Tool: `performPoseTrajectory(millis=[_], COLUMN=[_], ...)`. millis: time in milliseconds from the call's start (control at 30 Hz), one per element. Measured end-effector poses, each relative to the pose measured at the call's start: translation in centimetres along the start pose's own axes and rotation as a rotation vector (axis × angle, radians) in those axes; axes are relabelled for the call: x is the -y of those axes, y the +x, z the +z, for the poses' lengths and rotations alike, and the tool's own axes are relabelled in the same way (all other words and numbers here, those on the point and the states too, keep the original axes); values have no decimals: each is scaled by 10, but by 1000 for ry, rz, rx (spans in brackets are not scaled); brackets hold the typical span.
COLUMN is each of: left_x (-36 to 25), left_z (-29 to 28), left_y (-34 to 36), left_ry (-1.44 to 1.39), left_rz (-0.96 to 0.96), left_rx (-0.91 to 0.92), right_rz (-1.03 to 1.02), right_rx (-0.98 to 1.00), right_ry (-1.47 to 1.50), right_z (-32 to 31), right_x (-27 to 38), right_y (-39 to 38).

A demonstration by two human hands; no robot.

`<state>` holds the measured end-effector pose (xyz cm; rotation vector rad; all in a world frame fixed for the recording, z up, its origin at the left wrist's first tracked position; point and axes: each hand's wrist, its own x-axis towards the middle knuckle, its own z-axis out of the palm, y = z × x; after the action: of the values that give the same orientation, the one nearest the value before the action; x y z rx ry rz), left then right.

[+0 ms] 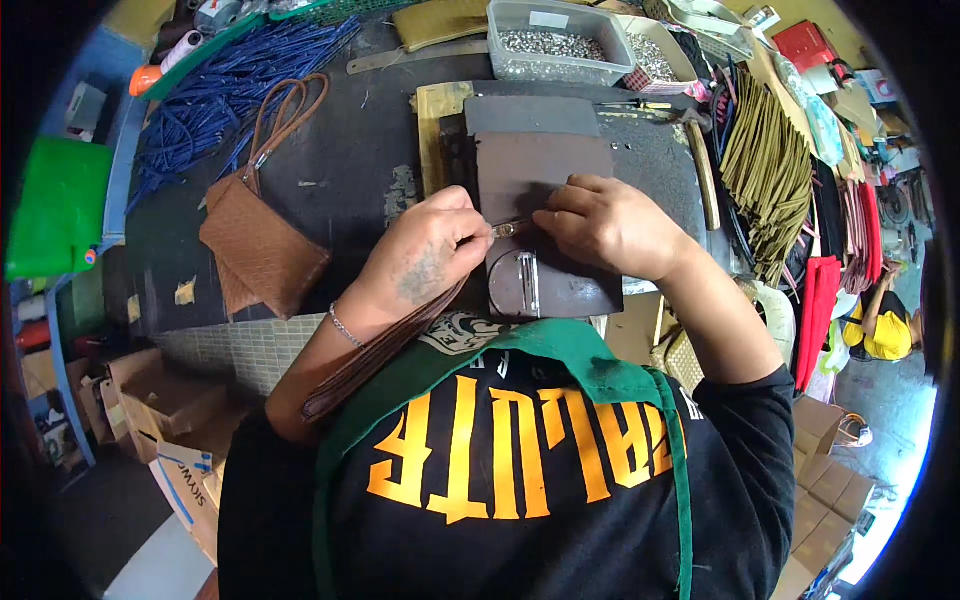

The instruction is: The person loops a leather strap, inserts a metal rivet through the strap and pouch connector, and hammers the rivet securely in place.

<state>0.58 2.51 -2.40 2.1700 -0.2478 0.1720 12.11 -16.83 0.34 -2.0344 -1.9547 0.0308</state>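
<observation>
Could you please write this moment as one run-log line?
left grip: pinched at small metal fitting; right grip: curled at fitting's right end; brown strap: hanging below left grip; underneath: dark brown panel; at left: brown pouch

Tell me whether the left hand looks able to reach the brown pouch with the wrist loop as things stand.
Likely yes: the pouch lies to the left of the left hand, with nothing seen standing between them, though that hand appears to be pinching a small metal fitting.
</observation>
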Motion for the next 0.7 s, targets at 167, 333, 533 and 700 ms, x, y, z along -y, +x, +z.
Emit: performPoseTrajectory(millis=[167, 333, 533, 700], left_x=[-4, -7, -4, -5], left_z=[-1, 3, 3, 3], left_y=[2, 2, 1, 1], left_ry=[-24, -83, -21, 47], left_rz=[-50, -54, -9, 34], left_rx=[21, -29, 46, 29], right_rz=[234, 121, 146, 90], right_rx=[185, 121, 130, 105], right_ry=[368, 409, 224, -71], right_z=[-7, -4, -6, -9], right_x=[0, -9, -8, 0], right_y=[5, 4, 1, 3])
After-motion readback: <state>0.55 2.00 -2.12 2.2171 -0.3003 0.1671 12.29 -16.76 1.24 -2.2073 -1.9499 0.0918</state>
